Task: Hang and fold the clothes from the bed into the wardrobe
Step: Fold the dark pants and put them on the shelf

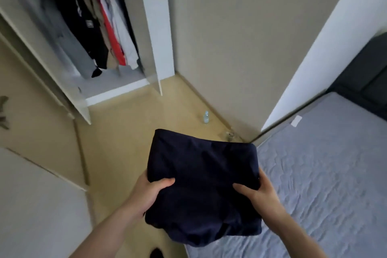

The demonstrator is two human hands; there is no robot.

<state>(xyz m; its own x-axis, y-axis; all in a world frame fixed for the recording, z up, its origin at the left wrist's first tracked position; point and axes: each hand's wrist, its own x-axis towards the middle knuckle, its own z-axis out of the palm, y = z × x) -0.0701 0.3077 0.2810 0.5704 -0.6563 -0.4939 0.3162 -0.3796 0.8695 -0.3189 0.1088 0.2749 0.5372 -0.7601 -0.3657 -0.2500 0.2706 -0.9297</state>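
Hands (149, 189) (258, 191) gripping folded navy garment (204, 184), wardrobe (88, 33) ahead

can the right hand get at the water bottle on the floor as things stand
Probably not: the right hand and left hand both grip the folded garment, and the bottle stands well beyond it.

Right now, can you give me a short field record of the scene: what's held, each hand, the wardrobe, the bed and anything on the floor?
held item: folded dark navy fabric garment, carried in the air between wardrobe and bed
left hand: left hand grips the garment's left edge, thumb on top
right hand: right hand grips its right edge, thumb on top
wardrobe: open white wardrobe, upper left, with hanging clothes in black, grey, beige, red and white
bed: grey quilted mattress, right, no clothes visible on it
floor: small clear plastic bottle standing by the wall
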